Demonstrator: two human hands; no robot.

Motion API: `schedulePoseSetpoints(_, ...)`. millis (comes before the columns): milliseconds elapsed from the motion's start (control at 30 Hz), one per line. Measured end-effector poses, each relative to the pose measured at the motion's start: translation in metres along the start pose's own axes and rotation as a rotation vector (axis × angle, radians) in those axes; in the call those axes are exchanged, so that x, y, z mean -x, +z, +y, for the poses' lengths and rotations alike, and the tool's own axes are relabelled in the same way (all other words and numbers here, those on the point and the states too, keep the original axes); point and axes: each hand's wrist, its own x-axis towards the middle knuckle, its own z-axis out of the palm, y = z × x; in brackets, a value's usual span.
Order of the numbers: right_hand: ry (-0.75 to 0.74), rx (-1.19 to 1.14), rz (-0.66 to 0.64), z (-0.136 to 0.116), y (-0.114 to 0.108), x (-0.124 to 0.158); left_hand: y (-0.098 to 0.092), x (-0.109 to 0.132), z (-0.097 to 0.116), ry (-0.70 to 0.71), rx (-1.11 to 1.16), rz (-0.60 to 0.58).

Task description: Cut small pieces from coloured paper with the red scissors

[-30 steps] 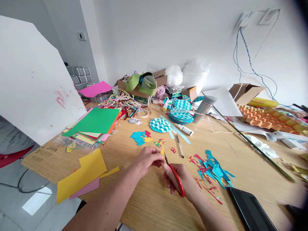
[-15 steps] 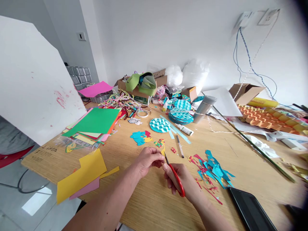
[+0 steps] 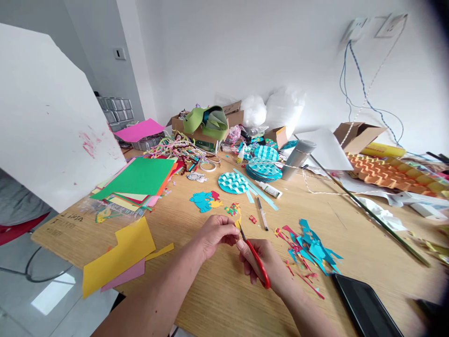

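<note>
My left hand (image 3: 221, 234) pinches a small piece of yellow paper (image 3: 237, 224) between thumb and fingers. Wrapped round the red handles of a pair of scissors (image 3: 258, 264) is my right hand (image 3: 259, 262), with the blades at the yellow paper beside my left fingertips. A thin yellow strip curls up from the cut. Just beyond my hands lie tiny red, green and yellow paper bits (image 3: 232, 208), a small red cutout (image 3: 252, 219) and a pen (image 3: 262, 214). Blue fish-shaped paper cutouts (image 3: 201, 201) rest further left, overlapping red and yellow ones.
Yellow paper (image 3: 129, 252) and a stack of coloured sheets (image 3: 136, 178) lie left. Blue and red scraps (image 3: 312, 245) and a black phone (image 3: 366, 304) are right. Behind stand a wavy blue paper disc (image 3: 233, 183), a glue bottle (image 3: 269, 189) and a grey cylinder (image 3: 298, 159).
The thin yellow strip at the blades has shifted and hangs more loosely. Both hands stay almost in the same place, and the scissors have barely moved.
</note>
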Motion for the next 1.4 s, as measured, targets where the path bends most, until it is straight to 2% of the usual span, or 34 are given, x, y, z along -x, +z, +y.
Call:
schedulePoseSetpoints(233, 0.004, -0.003, 0.000, -0.0010, -0.0010, 0.0005, 0.0019, 0.0014, 0.0031, -0.009, 0.062, 0.021)
schedulePoseSetpoints(400, 0.003, -0.007, 0.014, -0.0007, -0.0004, -0.0001, 0.0013, 0.0004, 0.0011, -0.008, 0.042, -0.041)
schedulePoseSetpoints(633, -0.008, -0.004, 0.011, -0.0022, -0.0008, 0.0014, 0.0021, 0.0002, 0.0014, -0.003, 0.056, 0.044)
schedulePoseSetpoints(1100, -0.007, -0.010, -0.003, -0.0001, -0.0008, -0.0004, 0.0002, -0.0002, 0.0006, -0.021, 0.042, 0.018)
schedulePoseSetpoints(1400, -0.024, 0.006, -0.007, -0.0010, -0.0013, 0.0011, 0.0029, 0.0019, 0.0046, -0.016, 0.071, 0.078)
